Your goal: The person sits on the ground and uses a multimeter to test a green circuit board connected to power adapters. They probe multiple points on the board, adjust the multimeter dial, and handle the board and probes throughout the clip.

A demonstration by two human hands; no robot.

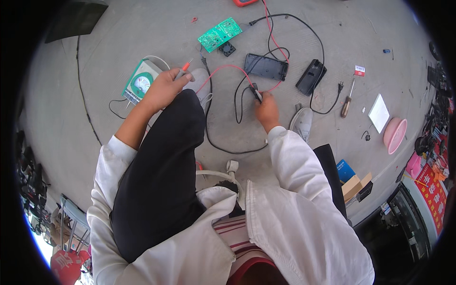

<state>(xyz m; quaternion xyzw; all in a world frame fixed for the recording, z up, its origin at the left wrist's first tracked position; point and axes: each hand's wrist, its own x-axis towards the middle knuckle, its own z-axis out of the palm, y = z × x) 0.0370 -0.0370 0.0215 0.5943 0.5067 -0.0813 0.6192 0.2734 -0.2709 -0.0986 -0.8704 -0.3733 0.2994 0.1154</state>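
My left hand (pixel 166 89) is closed around a red test probe (pixel 185 67), its metal tip pointing up and away from me. Right behind that hand sits a white and green box with a round dial (pixel 142 84). My right hand (pixel 267 111) grips a black test probe (pixel 256 91) above the floor. Red and black leads run from the probes toward a red device (pixel 244 2), cut off by the top edge. Farther away lies a green circuit board (pixel 221 34) with a small black fan (pixel 227 48) beside it. An open black casing half (pixel 266 67) lies beyond my right hand.
Another black casing piece (pixel 311 77) lies to the right, with a black power cord (pixel 324 112) curling around it. Farther right are a screwdriver (pixel 348 100), a white panel (pixel 378 113) and a pink basin (pixel 394 136). An open cardboard box (pixel 355 185) stands near my right leg.
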